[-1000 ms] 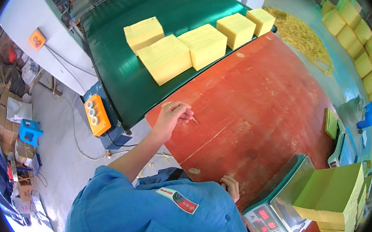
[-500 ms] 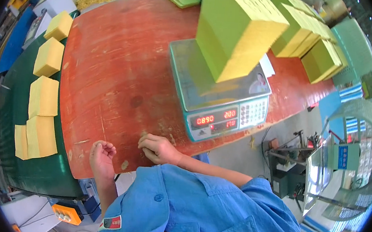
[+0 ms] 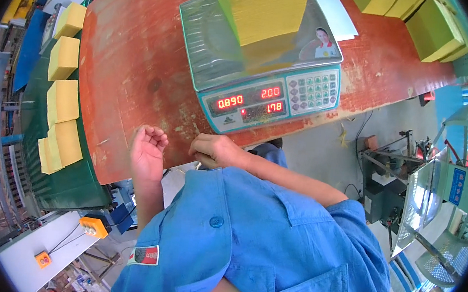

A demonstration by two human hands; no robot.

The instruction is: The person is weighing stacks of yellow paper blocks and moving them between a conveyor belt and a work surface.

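My left hand (image 3: 149, 150) is raised at the near edge of the red table, palm showing and fingers loosely curled, with nothing in it. To its right, my right hand (image 3: 220, 151) is closed, fingers bent together and pointing left; I see nothing held. Neither hand touches the other. Beyond them stands a teal digital scale (image 3: 261, 101), its red display lit and keypad facing me. A tall stack of yellow-green paper (image 3: 272, 12) sits on the scale's metal pan, its top cut off by the upper picture edge.
The red table (image 3: 126, 68) spreads around the scale. White paper (image 3: 337, 15) lies behind it, and more yellow-green stacks (image 3: 433, 33) stand far right. Several yellow paper stacks (image 3: 63, 101) line a green surface (image 3: 28, 143) at left. A perforated chair (image 3: 440, 261) stands at right.
The view has shifted, so the scale and its stack sit higher and further left in the picture. Both hands stay near the table edge, empty-looking; the left palm now shows more.
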